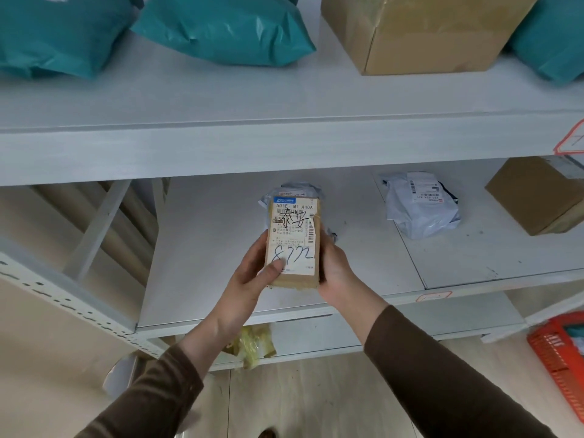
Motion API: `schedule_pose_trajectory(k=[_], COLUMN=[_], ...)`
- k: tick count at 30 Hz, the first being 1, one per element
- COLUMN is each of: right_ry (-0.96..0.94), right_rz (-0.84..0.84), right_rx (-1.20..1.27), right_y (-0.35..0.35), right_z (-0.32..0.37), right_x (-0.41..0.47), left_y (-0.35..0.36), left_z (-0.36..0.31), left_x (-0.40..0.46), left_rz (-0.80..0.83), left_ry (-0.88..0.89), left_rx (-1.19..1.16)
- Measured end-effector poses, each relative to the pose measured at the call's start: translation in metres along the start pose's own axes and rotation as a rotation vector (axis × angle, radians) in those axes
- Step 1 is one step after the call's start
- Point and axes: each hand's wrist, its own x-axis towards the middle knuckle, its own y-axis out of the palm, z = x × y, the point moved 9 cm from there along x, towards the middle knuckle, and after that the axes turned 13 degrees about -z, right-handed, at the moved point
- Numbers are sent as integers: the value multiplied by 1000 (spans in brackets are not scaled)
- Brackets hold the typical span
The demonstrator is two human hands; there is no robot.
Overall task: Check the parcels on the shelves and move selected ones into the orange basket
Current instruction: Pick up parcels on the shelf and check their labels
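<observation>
Head view: we see small brown parcel held upright in front of middle shelf, label w/ handwritten "872" facing us. Left hand grips its left edge, thumb on label; right hand wraps right edge from behind. Grey poly bag + cardboard box lie on same shelf to right. Teal bags + large carton on upper shelf. Orange basket on floor, lower right, well apart from parcel.
</observation>
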Motion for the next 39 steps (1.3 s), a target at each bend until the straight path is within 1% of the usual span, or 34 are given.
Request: schedule_pose_trajectory(k=[3, 5, 7, 9, 12, 15, 19, 22, 25, 29, 36, 39], right_ry=[-5, -47, -77, -50, 29, -10, -65, -65, -54, -46, -41, -55], right_rz=[22, 57, 131, 194, 215, 250, 185, 160, 115, 87, 59, 48], right_rx=[-99, -170, -263, -340, -356, -387, -423, -452, -505, -511, -497, -511], right_y=[26, 46, 69, 88, 107, 130, 148, 158, 163, 166, 165, 163], right_z=[-9, -13, -21, -37, -60, -73, -78, -86, -97, -106, -108, -104], right_x=[6, 3, -5, -11, -10, 0, 25, 43, 57, 66, 66, 57], left_y=[-21, -45, -74, -101, -131, -147, -167, -175, -175, -178, -181, -183], left_z=[11, 20, 30, 43, 62, 75, 94, 106, 113, 125, 143, 146], left_x=[6, 13, 23, 32, 48, 66, 95, 110, 121, 134, 144, 141], left_rz=[-58, -154, -276, -369, -479, -537, -515, -454, -366, -272, -232, -246], left_ry=[-74, -108, -130, -169, -232, -279, -333, -359, -350, -330, -327, -336], left_rx=[-68, -127, -148, -156, -162, -123, -30, 12, 54, 123, 221, 253])
